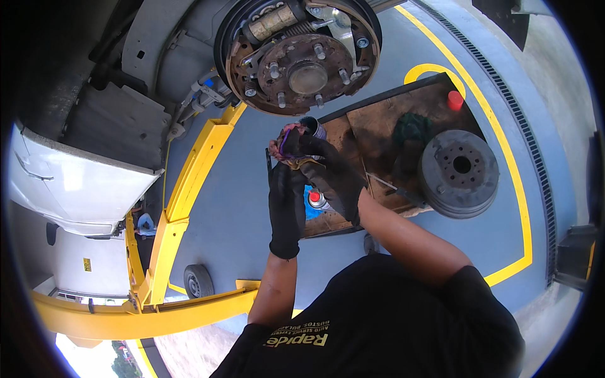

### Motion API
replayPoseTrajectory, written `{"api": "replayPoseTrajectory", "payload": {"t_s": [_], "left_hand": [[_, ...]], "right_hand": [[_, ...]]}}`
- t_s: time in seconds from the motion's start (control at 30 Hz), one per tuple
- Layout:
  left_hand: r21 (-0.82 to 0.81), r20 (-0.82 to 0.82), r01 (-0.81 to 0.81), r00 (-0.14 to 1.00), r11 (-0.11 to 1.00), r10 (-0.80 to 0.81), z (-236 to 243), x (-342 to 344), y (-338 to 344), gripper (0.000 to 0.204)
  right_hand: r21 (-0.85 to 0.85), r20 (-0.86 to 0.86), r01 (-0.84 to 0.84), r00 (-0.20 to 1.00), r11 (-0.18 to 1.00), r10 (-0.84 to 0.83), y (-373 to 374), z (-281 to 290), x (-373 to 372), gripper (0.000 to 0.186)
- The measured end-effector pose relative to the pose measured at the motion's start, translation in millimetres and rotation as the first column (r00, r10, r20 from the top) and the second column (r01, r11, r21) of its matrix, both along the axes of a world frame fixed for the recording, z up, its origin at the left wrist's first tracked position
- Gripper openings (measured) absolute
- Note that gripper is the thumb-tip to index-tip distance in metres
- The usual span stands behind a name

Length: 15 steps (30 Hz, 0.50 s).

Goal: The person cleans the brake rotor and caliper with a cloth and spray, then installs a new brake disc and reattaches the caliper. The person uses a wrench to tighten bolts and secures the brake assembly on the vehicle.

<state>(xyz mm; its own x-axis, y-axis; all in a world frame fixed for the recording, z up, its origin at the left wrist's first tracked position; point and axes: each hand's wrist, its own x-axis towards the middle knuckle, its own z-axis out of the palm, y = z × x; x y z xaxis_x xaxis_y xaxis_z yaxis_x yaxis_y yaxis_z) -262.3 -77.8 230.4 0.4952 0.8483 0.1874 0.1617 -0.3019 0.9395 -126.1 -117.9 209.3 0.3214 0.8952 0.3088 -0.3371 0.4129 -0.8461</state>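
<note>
Both my hands wear black gloves and meet just below the drum brake assembly [307, 69]. A crumpled rag [291, 140], pinkish with purple and yellowish edges, is bunched between them. My left hand [287, 189] grips it from below, its fingers partly hidden. From the right, my right hand [328, 167] closes over the same rag. A thin dark object [270, 162] sticks up beside my left hand; whether I hold it cannot be made out. Right behind the rag shows an open round container [313, 127]. Below my right hand stands a spray can with a red nozzle [316, 199].
A brown-topped work board [372, 132] carries a removed brake drum [460, 173], a dark green cloth [413, 129], a red cap [455, 100] and a long-shafted tool [397, 189]. Yellow lift arms [198, 170] and a white vehicle body [75, 183] flank the left. A tyre [198, 281] rests behind.
</note>
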Motion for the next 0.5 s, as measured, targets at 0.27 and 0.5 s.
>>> {"api": "replayPoseTrajectory", "payload": {"t_s": [0.27, 0.5], "left_hand": [[0.364, -0.036, -0.028, 0.998, 0.931, 0.045, 58.7, -1.1, 18.0, 0.051], [0.206, 0.082, -0.059, 0.996, 0.977, 0.043, 74.6, -42.9, -3.4, 0.065]], "right_hand": [[-0.1, 0.034, 0.029, 0.999, 0.995, -0.025, 10.0, 84.7, -7.0, 0.046], [0.198, 0.256, 0.608, 0.725, 0.769, -0.64, 61.1, 114.6, -18.2, 0.042]]}}
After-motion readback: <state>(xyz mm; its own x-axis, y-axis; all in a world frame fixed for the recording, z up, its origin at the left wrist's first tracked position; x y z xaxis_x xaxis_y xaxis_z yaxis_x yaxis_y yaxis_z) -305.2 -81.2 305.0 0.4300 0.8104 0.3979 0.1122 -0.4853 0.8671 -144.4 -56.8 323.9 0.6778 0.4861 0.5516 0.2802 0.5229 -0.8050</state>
